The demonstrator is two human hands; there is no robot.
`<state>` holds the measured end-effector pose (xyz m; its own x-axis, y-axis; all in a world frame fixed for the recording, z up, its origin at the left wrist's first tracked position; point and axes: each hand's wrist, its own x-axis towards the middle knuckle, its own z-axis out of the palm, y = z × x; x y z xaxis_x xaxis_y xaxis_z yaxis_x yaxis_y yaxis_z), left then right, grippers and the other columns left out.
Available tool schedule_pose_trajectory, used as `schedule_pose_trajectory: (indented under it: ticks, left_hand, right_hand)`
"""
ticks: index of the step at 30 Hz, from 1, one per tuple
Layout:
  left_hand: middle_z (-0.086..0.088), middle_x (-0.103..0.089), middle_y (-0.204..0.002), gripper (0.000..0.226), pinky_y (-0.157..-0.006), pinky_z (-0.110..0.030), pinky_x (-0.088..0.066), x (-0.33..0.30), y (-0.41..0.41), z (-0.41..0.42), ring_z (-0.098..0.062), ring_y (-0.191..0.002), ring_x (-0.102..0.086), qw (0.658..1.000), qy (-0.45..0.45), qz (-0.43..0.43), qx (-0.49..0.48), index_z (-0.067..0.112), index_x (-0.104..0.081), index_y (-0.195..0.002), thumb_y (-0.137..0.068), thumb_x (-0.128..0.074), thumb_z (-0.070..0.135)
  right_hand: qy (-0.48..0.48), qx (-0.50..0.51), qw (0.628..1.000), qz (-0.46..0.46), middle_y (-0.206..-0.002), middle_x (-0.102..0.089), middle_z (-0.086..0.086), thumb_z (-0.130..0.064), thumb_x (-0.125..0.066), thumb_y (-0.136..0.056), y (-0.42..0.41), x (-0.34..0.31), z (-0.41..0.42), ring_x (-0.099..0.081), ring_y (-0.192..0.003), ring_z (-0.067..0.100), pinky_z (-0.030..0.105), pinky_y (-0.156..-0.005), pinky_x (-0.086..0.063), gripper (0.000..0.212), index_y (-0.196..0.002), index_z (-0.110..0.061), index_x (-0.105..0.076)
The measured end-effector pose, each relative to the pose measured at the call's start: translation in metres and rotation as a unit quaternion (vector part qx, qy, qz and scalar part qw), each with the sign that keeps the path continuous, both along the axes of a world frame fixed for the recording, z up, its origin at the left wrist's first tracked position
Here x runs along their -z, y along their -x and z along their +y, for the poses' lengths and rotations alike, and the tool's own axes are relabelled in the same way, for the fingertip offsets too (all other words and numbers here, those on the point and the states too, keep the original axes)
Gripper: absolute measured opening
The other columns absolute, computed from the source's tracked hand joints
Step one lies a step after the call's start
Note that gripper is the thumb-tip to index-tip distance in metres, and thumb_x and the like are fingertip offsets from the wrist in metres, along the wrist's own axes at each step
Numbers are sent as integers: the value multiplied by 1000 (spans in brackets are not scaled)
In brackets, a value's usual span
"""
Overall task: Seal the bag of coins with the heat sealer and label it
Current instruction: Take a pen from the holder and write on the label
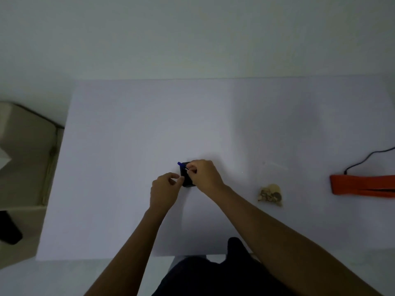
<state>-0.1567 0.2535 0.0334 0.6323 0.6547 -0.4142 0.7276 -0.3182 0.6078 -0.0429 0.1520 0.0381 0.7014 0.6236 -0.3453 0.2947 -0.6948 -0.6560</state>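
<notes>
A small clear bag of gold coins lies on the white table, right of centre. The orange heat sealer rests at the table's right edge, its black cord running off to the right. At the table's middle, my right hand grips a pen with a blue cap over a small black object. My left hand pinches the left side of that black object. What the black object is cannot be told.
A beige surface with a pale box stands left of the table. A dark object lies at the lower left. My dark-clothed lap shows below the table's near edge.
</notes>
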Motion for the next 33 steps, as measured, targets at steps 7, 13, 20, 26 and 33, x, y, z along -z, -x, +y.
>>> schedule_pose_trajectory:
  ticks: [7,13,20,26,33]
  left_hand:
    - [-6,-72,-73,28,-59,-33,-52,5,-3,7,-21,-59,-63,996,9,20,88,9,-76,-82,-93,-61,30]
    - [-12,-64,-57,33,-48,-32,-43,7,-9,9,-15,-45,-48,997,17,32,73,1,-63,-61,-89,-58,18]
    - [0,-48,-47,37,-42,-23,-29,-6,-18,41,-11,-41,-41,998,-39,0,58,7,-55,-56,-92,-57,18]
    - [-2,-47,-49,40,-46,-26,-30,0,-25,69,-17,-45,-42,996,-65,3,63,11,-47,-54,-93,-56,20]
    - [-11,-65,-67,30,-59,-32,-45,11,-19,75,-30,-63,-61,996,-70,6,60,6,-65,-74,-94,-55,27]
  right_hand:
    - [87,-12,996,-34,-79,-71,11,-8,-63,-89,3,15,23,-62,-66,22,28,-60,-49,13,-79,-6,-71]
    - [-17,-10,999,-25,-83,-66,9,-14,-61,-95,5,11,11,-60,-73,21,30,-66,-48,13,-83,-8,-63]
    - [-256,281,924,34,-93,-73,5,-17,-64,-97,6,-28,-32,-70,-80,14,31,-74,-60,36,-128,-22,-46]
    - [-347,339,856,178,-86,-71,21,-1,-55,-99,7,-49,-64,-47,-54,19,25,-45,-40,41,-132,-25,-56]
    - [-361,371,789,330,-83,-67,16,7,-40,-89,17,-42,-71,-50,-62,20,27,-51,-35,32,-106,-8,-64]
